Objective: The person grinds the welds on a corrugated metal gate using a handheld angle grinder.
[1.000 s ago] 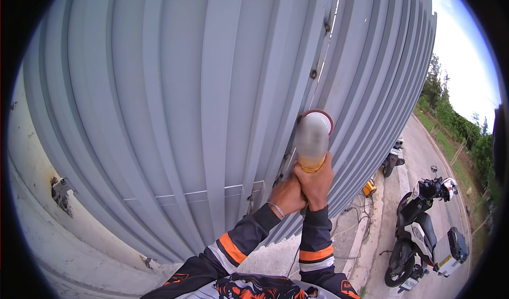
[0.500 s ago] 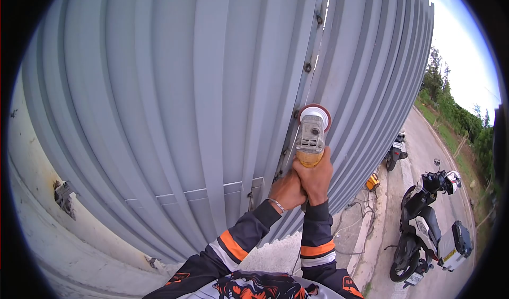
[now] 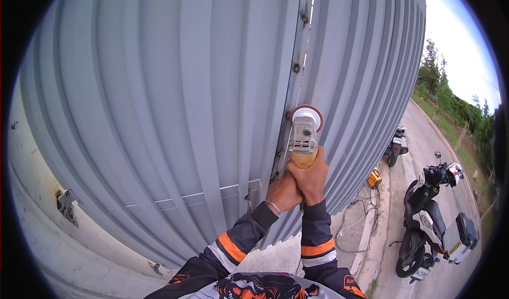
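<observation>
Both the left hand (image 3: 284,194) and the right hand (image 3: 310,179) close their grip around the yellow-and-grey hard grinder (image 3: 304,142), which looks heavy, best held by its body, its round red-and-white disc (image 3: 313,116) by the grey ridged metal wall (image 3: 159,113).

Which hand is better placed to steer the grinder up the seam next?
Right, probably: the right hand grips the grinder closest to its disc; the left hand sits lower, against the right.

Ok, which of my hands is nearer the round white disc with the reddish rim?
Your right. The right hand grips the grey and yellow power tool just below the disc; the left hand, with the silver chain bracelet, is lower and to the left, farther away.
</observation>
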`<state>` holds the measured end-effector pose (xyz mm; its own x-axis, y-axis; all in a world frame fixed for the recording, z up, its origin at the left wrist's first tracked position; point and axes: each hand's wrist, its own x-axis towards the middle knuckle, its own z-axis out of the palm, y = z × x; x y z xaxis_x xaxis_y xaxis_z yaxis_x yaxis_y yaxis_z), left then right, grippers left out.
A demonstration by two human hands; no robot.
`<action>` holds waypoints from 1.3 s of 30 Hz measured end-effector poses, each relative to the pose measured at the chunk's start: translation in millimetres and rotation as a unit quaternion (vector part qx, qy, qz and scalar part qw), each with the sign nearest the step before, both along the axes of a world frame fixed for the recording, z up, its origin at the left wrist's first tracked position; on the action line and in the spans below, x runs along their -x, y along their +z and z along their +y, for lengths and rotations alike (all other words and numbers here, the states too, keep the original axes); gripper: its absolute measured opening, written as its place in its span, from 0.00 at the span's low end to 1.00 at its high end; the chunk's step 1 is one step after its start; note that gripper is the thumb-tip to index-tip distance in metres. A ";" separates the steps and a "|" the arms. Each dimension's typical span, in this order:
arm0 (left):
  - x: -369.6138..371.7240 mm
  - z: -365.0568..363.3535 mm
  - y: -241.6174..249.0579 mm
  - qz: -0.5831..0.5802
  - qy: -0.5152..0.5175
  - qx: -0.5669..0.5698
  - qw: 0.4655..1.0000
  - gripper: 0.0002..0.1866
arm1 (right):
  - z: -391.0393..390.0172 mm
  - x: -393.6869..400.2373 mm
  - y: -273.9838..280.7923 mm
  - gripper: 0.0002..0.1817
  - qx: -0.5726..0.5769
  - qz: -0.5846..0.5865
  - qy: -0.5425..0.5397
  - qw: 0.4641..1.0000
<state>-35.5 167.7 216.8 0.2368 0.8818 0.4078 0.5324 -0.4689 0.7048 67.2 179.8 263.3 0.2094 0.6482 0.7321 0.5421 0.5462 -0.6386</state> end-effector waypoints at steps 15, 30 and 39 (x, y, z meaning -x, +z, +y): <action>2.8 -6.0 26.5 -0.006 -0.035 -0.052 0.998 0.30 | -5.1 -3.3 22.5 0.30 -0.028 -0.033 -0.020 0.999; -1.5 25.0 130.0 -0.001 -0.069 -0.055 0.996 0.25 | 11.2 -2.7 127.9 0.29 -0.088 -0.088 -0.093 0.988; -4.2 32.5 115.3 -0.003 -0.057 -0.082 0.995 0.28 | 10.4 -2.7 123.6 0.28 -0.099 -0.089 -0.078 0.988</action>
